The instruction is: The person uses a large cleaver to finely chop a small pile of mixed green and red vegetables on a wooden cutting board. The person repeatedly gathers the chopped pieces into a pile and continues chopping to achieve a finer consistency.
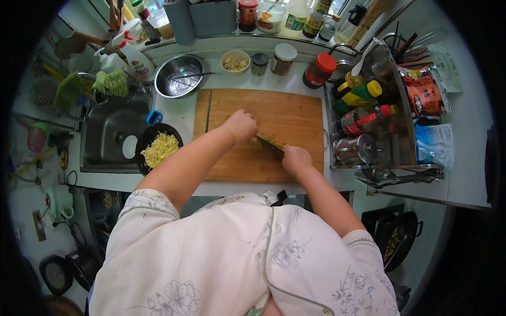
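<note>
My right hand (297, 159) is closed around the handle end of a kitchen knife (269, 143), low on the right part of a wooden cutting board (229, 158). At the blade's other end is my left hand (240, 127), its fingers bent over the tip; whether they pinch it cannot be made out. Finely chopped green and orange bits (272, 140) lie along the blade. A dark bowl (138, 152) of yellow crumbly food (160, 150) stands left of the board, partly behind my left forearm.
A steel sink (112, 152) is at the left. Behind the board stand a metal bowl (178, 93), a small bowl of pale pieces (235, 71) and jars, one with a red lid (326, 63). A metal rack (411, 138) of bottles borders the right side.
</note>
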A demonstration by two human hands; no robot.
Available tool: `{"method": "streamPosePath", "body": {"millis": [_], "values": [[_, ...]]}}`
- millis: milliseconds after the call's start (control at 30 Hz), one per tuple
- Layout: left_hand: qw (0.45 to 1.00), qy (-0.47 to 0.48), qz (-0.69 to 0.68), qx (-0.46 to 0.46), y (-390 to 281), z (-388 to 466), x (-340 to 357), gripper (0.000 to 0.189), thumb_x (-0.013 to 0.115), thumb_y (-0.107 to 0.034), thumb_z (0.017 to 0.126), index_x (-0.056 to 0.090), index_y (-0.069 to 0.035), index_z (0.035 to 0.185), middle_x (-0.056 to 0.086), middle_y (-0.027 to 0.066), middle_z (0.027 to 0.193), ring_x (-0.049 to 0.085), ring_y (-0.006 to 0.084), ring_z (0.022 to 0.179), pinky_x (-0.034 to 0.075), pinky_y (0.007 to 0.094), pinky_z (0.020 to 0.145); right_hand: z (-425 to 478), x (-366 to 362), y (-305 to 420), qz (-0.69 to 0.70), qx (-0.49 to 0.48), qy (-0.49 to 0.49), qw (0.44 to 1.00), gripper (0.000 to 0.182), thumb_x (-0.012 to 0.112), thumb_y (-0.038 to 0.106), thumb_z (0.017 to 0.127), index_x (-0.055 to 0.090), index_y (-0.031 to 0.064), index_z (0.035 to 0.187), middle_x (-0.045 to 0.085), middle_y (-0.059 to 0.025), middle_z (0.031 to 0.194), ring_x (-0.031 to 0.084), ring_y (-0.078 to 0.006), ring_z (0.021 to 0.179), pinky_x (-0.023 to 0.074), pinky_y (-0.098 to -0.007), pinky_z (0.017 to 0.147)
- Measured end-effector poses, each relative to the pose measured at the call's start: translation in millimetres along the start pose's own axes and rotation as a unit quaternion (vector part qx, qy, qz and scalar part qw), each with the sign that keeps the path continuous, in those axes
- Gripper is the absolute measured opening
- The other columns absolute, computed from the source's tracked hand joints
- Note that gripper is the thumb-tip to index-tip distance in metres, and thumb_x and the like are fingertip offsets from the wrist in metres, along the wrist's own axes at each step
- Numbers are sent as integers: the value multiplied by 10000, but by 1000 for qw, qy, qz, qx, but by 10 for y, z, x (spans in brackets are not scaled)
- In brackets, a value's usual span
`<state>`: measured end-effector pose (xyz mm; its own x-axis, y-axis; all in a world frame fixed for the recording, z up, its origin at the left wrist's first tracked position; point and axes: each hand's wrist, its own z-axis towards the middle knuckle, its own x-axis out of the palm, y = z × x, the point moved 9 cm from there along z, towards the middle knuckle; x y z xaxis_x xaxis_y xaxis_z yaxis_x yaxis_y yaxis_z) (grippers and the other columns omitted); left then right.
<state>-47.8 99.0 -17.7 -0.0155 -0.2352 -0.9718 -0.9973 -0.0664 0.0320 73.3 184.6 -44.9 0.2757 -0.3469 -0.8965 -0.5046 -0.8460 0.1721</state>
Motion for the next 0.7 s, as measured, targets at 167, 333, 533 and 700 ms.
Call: {"method": "streamPosePath", "body": {"millis": [167,333,533,700], "values": [[1000,6,18,15,-92,33,-257,87,624,-187,763,692,-202,816,651,-41,882,571,184,956,431,335,759,107,-76,-212,24,-44,-5,999,194,611,283,776,675,131,877,672,-161,872,639,-350,877,500,-457,762],[999,47,-4,-25,-77,201,-2,111,614,-148,755,692,-176,829,655,-23,889,566,192,987,466,345,759,216,-63,-193,-5,-61,-30,998,165,578,199,774,686,118,868,676,-166,855,646,-353,836,506,-460,735],[997,72,17,5,-50,180,140,136,645,-176,776,719,-173,890,678,7,963,582,213,1026,480,337,787,227,-65,-139,-24,-65,-20,997,170,551,135,766,684,107,867,680,-163,842,653,-350,837,513,-454,732],[992,118,-17,29,-138,192,-79,148,623,-149,755,701,-167,879,670,27,928,630,248,916,507,371,728,213,-84,-238,-3,-112,-37,993,151,561,148,754,677,112,845,680,-160,826,660,-335,811,520,-444,709]]}}
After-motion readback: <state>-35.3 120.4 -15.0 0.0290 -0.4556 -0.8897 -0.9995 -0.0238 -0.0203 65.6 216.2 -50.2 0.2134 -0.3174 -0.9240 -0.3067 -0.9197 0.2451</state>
